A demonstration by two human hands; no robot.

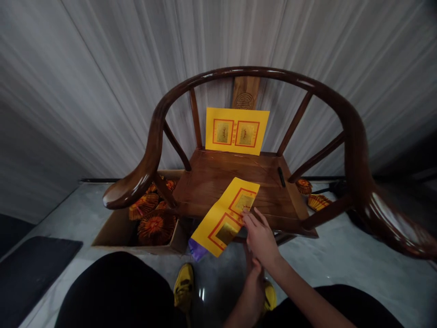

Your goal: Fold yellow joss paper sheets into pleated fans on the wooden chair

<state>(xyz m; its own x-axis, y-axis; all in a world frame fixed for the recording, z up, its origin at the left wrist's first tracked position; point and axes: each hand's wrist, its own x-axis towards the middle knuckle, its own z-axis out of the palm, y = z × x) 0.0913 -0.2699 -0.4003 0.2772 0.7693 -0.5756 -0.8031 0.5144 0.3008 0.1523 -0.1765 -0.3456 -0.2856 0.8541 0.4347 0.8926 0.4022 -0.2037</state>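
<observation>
In the head view, a horseshoe-backed wooden armchair (pixel 218 73) is seen, and a sheet of yellow joss paper (pixel 225 216) with red-framed gold squares is lying across the front edge of the chair seat (pixel 211 175), at about 6 o'clock from the centre of the view. The edge of this sheet is pinched by the closed fingers (pixel 247 217) of the right hand (pixel 261 239). The left hand (pixel 251 291) is placed below the right hand and is partly hidden, so the state of its fingers cannot be told. A second yellow sheet (pixel 235 130) is standing upright against the chair back at 12 o'clock. At 8 o'clock, an open cardboard box (pixel 112 237) is placed under the left side of the chair, and it is filled with folded orange-and-gold paper rosettes (pixel 155 228). One similar rosette (pixel 303 186) and another (pixel 319 202) are seen on the floor (pixel 341 273) at about 4 o'clock.
</observation>
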